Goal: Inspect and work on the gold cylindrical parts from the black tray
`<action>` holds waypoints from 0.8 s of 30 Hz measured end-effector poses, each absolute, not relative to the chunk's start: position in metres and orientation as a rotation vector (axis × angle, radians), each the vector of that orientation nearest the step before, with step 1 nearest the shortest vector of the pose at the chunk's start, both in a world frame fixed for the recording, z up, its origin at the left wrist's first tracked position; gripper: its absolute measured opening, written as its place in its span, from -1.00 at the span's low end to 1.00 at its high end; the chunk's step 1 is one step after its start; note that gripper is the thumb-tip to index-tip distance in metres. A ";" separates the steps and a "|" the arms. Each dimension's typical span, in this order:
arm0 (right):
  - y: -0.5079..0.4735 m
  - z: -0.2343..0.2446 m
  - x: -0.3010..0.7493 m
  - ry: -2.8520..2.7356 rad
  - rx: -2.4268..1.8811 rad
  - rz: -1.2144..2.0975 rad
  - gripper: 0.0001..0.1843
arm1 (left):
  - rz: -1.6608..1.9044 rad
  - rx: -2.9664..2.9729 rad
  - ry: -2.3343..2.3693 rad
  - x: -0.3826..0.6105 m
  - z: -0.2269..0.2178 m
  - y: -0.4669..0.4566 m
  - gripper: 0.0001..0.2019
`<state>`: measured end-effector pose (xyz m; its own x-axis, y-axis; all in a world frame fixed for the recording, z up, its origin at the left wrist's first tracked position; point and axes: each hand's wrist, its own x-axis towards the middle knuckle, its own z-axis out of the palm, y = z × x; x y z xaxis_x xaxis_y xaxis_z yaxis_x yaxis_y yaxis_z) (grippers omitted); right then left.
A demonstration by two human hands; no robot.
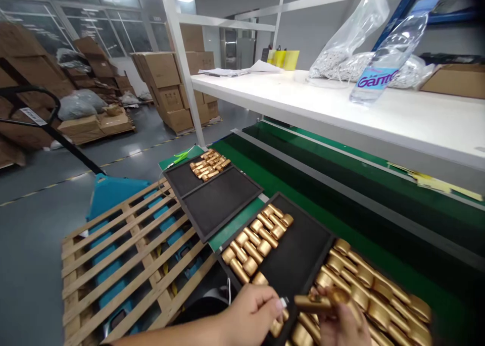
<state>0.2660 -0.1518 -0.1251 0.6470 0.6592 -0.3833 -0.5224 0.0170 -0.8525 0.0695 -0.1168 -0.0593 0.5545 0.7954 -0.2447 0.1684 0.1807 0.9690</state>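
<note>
At the near edge of a black rectangular tray, both bare hands work close together. The left hand maintains a narrow pinch, thumb against fingers, on a small white plug with a metallic tip. The right hand grips a gold-coloured piece with a cylindrical handle and a round, cup-like head; its fingers close about the head. The handle's free end points toward the plug, just beside it; contact cannot be confirmed.

Similar gold-coloured pieces lie interlocked in rows along the tray's left side. Further gold-coloured pieces fill the area right of the black divider. A second black tray lies farther off, with a smaller gold-coloured group in its far section. A slatted wooden pallet is positioned to the left.
</note>
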 end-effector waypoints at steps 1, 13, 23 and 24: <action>-0.148 -0.113 0.268 -0.034 -1.134 0.988 -0.51 | 0.527 1.339 0.891 0.076 -0.057 -0.119 -0.61; -0.134 -0.022 0.252 0.663 -0.548 1.327 -0.66 | 0.532 1.503 0.700 0.102 -0.043 -0.133 -0.70; -0.132 -0.031 0.249 0.416 -0.722 1.227 -0.61 | 0.476 1.483 0.901 0.102 -0.039 -0.126 -0.67; -0.131 -0.029 0.248 0.382 -0.754 1.183 -0.60 | 0.441 1.455 0.929 0.102 -0.038 -0.125 -0.67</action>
<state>0.2479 -0.1313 -0.0288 0.3542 0.6878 -0.6336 -0.9284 0.1776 -0.3263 0.1023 -0.1253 -0.0375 0.5972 0.7570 -0.2652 0.2724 0.1196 0.9547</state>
